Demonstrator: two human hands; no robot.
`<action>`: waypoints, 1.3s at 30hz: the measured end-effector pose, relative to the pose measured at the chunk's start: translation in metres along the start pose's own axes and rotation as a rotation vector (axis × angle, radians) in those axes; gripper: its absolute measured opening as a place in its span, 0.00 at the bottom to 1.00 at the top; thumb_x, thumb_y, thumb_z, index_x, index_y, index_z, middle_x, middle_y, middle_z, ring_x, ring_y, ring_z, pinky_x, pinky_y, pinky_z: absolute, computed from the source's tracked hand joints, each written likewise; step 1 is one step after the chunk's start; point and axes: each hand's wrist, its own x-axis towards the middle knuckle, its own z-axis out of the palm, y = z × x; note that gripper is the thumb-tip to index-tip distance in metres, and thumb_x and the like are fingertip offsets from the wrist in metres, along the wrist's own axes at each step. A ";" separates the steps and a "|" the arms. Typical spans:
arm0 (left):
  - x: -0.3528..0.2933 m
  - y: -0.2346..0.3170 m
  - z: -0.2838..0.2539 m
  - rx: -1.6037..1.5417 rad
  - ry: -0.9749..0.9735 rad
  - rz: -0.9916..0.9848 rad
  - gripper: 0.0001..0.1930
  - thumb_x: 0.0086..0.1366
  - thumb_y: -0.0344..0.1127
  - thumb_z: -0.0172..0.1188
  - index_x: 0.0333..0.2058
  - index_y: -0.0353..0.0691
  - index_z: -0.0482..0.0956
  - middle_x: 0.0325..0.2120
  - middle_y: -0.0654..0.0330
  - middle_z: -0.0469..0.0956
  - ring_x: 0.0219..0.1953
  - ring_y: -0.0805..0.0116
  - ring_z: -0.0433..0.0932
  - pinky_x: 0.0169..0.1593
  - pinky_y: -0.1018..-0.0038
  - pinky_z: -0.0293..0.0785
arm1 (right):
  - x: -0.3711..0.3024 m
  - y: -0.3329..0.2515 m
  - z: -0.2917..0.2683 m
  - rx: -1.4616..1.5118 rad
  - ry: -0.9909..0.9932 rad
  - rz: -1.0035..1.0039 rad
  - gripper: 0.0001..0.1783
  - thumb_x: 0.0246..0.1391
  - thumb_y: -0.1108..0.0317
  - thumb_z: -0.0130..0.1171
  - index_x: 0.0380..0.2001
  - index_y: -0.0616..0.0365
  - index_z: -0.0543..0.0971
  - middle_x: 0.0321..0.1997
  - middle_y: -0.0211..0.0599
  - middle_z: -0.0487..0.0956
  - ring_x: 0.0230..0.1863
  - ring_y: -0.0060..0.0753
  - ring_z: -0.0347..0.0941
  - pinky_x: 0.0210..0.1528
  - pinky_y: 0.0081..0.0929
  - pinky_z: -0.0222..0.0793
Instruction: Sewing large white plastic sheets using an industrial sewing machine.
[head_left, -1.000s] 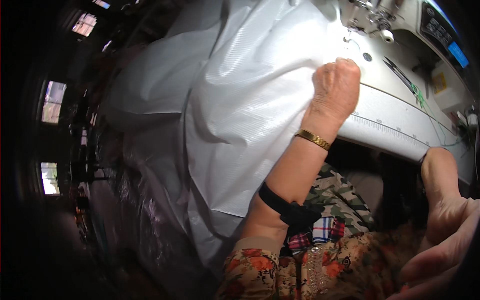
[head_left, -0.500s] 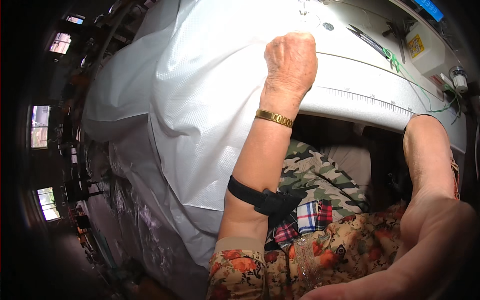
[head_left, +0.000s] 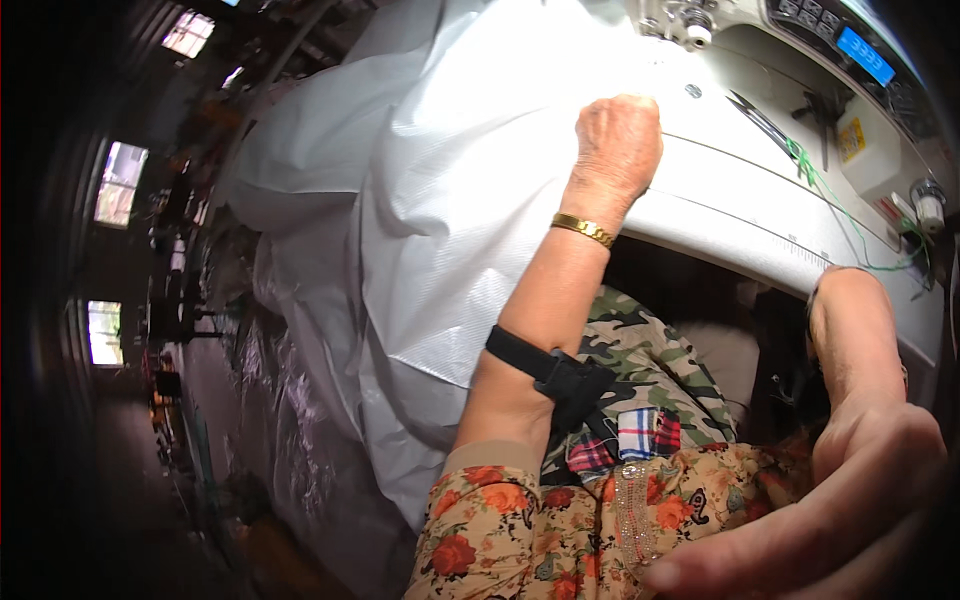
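Observation:
My left hand (head_left: pixel 620 145) is closed in a fist on the machine bed, just in front of the sewing machine's (head_left: pixel 697 25) needle area. It grips the edge of a large white textured sheet (head_left: pixel 440 240); the fingertips are turned under and hidden, and glare washes out the cloth beside them. The sheet spreads left of my forearm and hangs in folds over the edge. My right hand (head_left: pixel 870 460) is raised close to the camera at the lower right, off the work. Its nearest finger stretches toward the lower left, and nothing shows in it.
Black thread snips (head_left: pixel 765 125) with green thread (head_left: pixel 805 160) lie right of the needle. Beyond them are a white container (head_left: pixel 870 140) and a lit blue display (head_left: pixel 866 55). A ruler scale marks the bed's front edge. Crumpled clear plastic (head_left: pixel 300 430) hangs at the left.
The view has shifted, so the scene sits lower and further right, and more of the machine head shows. My left fist stays at nearly the same spot; my right hand remains raised.

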 end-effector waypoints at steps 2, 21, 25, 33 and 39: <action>-0.005 -0.003 -0.004 0.030 -0.005 -0.001 0.06 0.52 0.28 0.57 0.19 0.35 0.78 0.19 0.48 0.78 0.24 0.50 0.80 0.32 0.60 0.77 | 0.002 0.001 0.003 0.034 -0.018 -0.005 0.10 0.61 0.75 0.46 0.31 0.63 0.77 0.33 0.40 0.82 0.32 0.33 0.80 0.43 0.33 0.79; -0.004 -0.008 0.003 0.121 0.062 0.088 0.04 0.48 0.25 0.58 0.17 0.37 0.79 0.16 0.49 0.77 0.21 0.52 0.80 0.27 0.63 0.76 | 0.032 0.026 0.013 0.149 -0.160 -0.117 0.13 0.62 0.76 0.43 0.28 0.65 0.77 0.32 0.43 0.81 0.31 0.34 0.81 0.41 0.32 0.80; -0.006 -0.009 0.013 0.088 0.091 0.143 0.05 0.51 0.27 0.58 0.18 0.37 0.80 0.15 0.50 0.77 0.20 0.54 0.79 0.27 0.63 0.76 | 0.040 0.027 0.008 0.188 -0.178 -0.161 0.14 0.62 0.76 0.42 0.28 0.66 0.77 0.31 0.43 0.81 0.31 0.35 0.81 0.41 0.32 0.80; -0.001 -0.007 -0.009 -0.023 -0.003 0.011 0.09 0.56 0.29 0.55 0.29 0.37 0.85 0.16 0.52 0.79 0.19 0.60 0.79 0.28 0.65 0.76 | 0.066 0.044 0.009 0.366 -0.266 -0.359 0.15 0.62 0.77 0.41 0.27 0.66 0.77 0.30 0.44 0.81 0.30 0.35 0.81 0.41 0.31 0.81; 0.003 0.006 -0.011 0.018 -0.079 0.048 0.09 0.56 0.28 0.56 0.18 0.35 0.77 0.14 0.50 0.75 0.20 0.57 0.78 0.28 0.61 0.76 | 0.095 0.026 0.026 0.581 -0.383 -0.619 0.16 0.63 0.77 0.40 0.26 0.67 0.77 0.30 0.45 0.81 0.30 0.36 0.81 0.40 0.31 0.81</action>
